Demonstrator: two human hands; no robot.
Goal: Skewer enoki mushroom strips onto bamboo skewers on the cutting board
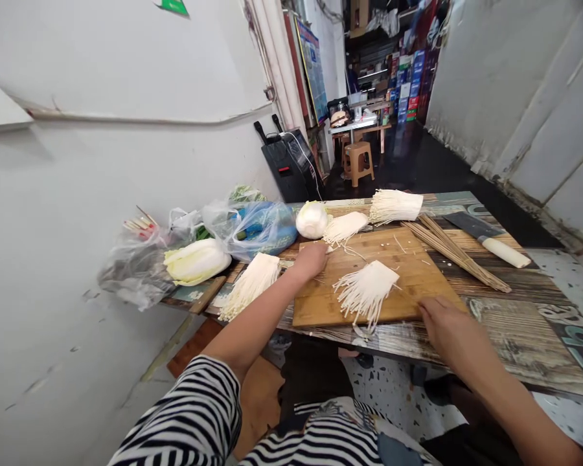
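A wooden cutting board [315, 307] lies on the table, with a fanned bunch of enoki mushrooms [369, 288] on its front part. Over the board's back left corner, my left hand [312, 260] is closed, a small pale bit showing at its fingertips; what it grips is unclear. At the board's right front edge, my right hand [440, 317] pinches a thin skewer, faintly visible, pointing toward the fanned bunch. More enoki lie left of the board [255, 281], behind it [346, 226] and at the back [397, 206]. Thin wooden skewers [457, 255] rest on the right.
A cleaver [498, 243] with a pale handle lies at the table's right. On the left are a napa cabbage [199, 261], plastic bags [252, 226] and a round white vegetable [311, 220]. Behind the table stand a black speaker [291, 165] and a brown stool [358, 162].
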